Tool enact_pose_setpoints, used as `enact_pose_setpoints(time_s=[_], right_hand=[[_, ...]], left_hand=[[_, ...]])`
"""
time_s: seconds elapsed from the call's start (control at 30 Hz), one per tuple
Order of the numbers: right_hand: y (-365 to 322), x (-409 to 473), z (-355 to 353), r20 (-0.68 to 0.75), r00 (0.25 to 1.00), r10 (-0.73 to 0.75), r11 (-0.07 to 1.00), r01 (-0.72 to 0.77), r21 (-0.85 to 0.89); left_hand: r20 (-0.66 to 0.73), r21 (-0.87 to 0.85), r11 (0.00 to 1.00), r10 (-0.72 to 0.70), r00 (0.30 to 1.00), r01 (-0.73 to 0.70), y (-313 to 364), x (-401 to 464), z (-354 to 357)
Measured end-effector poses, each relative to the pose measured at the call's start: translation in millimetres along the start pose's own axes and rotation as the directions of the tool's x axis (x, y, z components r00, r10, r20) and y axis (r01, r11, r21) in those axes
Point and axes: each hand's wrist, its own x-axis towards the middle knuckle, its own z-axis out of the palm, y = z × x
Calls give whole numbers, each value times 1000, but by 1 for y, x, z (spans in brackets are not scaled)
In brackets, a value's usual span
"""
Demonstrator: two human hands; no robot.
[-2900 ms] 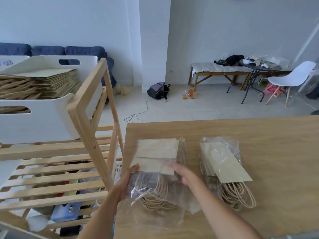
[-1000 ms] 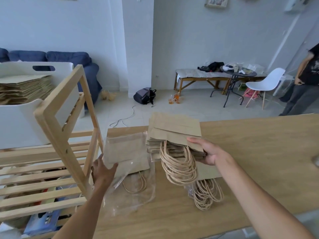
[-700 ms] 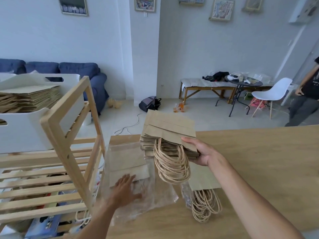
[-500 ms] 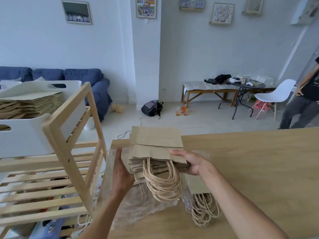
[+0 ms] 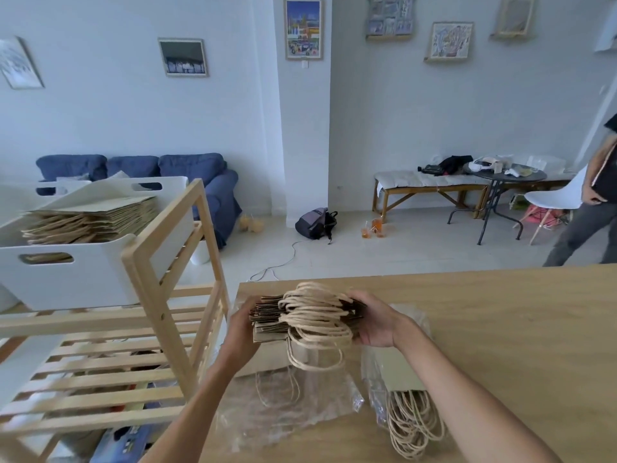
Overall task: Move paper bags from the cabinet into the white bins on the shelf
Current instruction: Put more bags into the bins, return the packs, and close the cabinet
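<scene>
I hold a stack of brown paper bags (image 5: 267, 315) with twine handles above the wooden cabinet top (image 5: 500, 329), handle ends facing me. My left hand (image 5: 241, 325) grips its left side and my right hand (image 5: 377, 324) grips its right side. Below them lies an empty clear plastic wrapper (image 5: 287, 409) with one bag under it. A second wrapped bundle of bags (image 5: 404, 396) lies to the right. On the wooden shelf (image 5: 147, 295) at left stands a white bin (image 5: 86, 279) filled with flat paper bags (image 5: 90, 218).
A second white bin (image 5: 20, 195) shows behind the first. The shelf's lower slats (image 5: 100, 379) sit just left of the cabinet. A person (image 5: 587, 208) stands at the far right near a white chair (image 5: 554, 198) and round table (image 5: 500, 175).
The bag stack came out of the plastic wrapper in my right hand. My left hand let go of the wrapper and joined the stack, which is now turned handle-side toward me.
</scene>
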Motion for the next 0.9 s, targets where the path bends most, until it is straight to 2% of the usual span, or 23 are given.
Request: enact_pose_setpoints(time_s=[0.13, 0.23, 0.3, 0.4, 0.47, 0.57, 0.67, 0.77, 0.8, 0.83, 0.9], right_hand=[[-4, -5, -3, 50, 999, -3, 1000, 5, -30], [3, -10, -12, 126, 992, 29, 1000, -29, -4], [17, -11, -13, 114, 993, 40, 999, -40, -5], [51, -6, -6, -13, 994, 107, 965, -106, -239], [72, 2, 3, -140, 982, 129, 875, -179, -449], [90, 10, 17, -319, 935, -152, 794, -76, -603], [96, 2, 27, -388, 854, -347, 697, -42, -715], [107, 0, 29, -364, 754, -547, 403, -143, -904], [108, -2, 30, -330, 738, -588, 365, -122, -923], [107, -6, 34, -327, 735, -595, 467, -15, -884], [102, -13, 47, -371, 779, -506, 744, 176, -645]], left_hand=[[64, -102, 992, -74, 995, 80, 6, -1, -11], [202, -206, 939, -236, 951, 276, 8, 2, -18], [266, -217, 888, -346, 900, 406, 3, -3, -15], [303, -200, 823, -464, 832, 532, -9, -27, -1], [290, -193, 796, -512, 809, 573, -16, -44, 11], [217, -266, 765, -545, 810, 586, -13, -60, 24], [153, -234, 759, -589, 794, 608, -4, -74, 33], [74, -242, 783, -574, 815, 573, 14, -84, 32], [69, -245, 797, -554, 830, 552, 19, -85, 30], [74, -236, 815, -528, 846, 530, 24, -86, 28], [75, -249, 840, -479, 875, 481, 30, -83, 24]])
